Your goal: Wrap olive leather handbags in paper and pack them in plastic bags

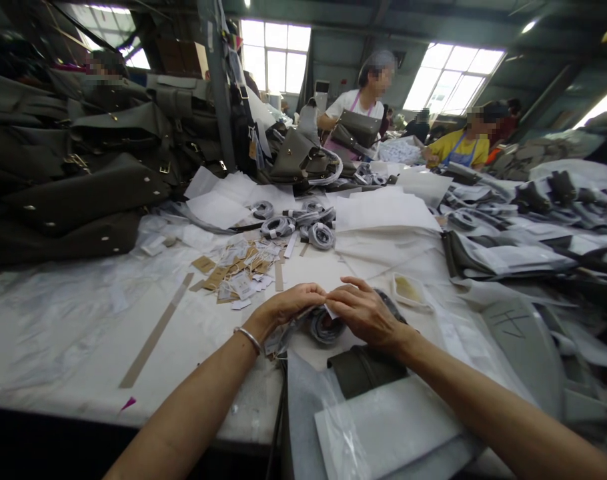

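Observation:
A coiled bag strap (325,329) in greyish wrapping lies in front of me, between my hands. My left hand (294,303) is closed at its left side, fingertips pressed together at the top edge. From the right, my right hand (364,312) curls over the same coil, its fingers meeting the left fingertips. A small white label (330,311) shows between them; which fingers pinch it is hidden. Just below sits a dark olive bag (366,369), partly under a white sheet in clear plastic (383,427).
Brown and white hang tags (243,270) are heaped left of centre, with more coiled straps (321,236) behind. White paper sheets (386,210) and a small tray (408,291) lie to the right. Dark bags (83,193) pile up at left. Co-workers (359,103) stand across the table.

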Demonstrator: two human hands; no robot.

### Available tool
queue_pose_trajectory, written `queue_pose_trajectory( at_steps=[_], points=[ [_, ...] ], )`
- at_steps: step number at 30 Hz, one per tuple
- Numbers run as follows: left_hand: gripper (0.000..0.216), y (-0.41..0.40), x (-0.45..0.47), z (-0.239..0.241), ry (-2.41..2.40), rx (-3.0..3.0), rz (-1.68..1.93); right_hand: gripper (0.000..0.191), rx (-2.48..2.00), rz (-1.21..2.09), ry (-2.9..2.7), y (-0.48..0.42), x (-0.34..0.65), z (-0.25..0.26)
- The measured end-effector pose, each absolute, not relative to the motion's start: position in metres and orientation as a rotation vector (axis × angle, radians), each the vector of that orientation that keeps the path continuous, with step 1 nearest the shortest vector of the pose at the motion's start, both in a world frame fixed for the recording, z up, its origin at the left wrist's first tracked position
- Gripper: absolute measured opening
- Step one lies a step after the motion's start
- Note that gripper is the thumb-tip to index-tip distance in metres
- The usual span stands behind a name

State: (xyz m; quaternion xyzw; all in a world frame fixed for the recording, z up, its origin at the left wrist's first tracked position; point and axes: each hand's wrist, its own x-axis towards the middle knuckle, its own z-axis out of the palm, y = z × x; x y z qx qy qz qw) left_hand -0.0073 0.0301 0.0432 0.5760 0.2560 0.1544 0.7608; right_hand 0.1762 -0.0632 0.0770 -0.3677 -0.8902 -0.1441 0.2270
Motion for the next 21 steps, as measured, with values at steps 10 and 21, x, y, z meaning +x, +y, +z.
queue_pose_trajectory(
  at_steps=[10, 21],
  points=[
    [0.038, 0.006, -0.001, 0.068, 0.707, 1.182, 0.547, 0.025, -1.659, 0.449, -1.712, -0.108, 0.184, 0.105],
    [0.032, -0.029, 0.005, 0.088, 0.73, 1.294, 0.684, 0.03, -1.58, 1.27, -1.208, -0.119, 0.147, 0.097]
  ],
)
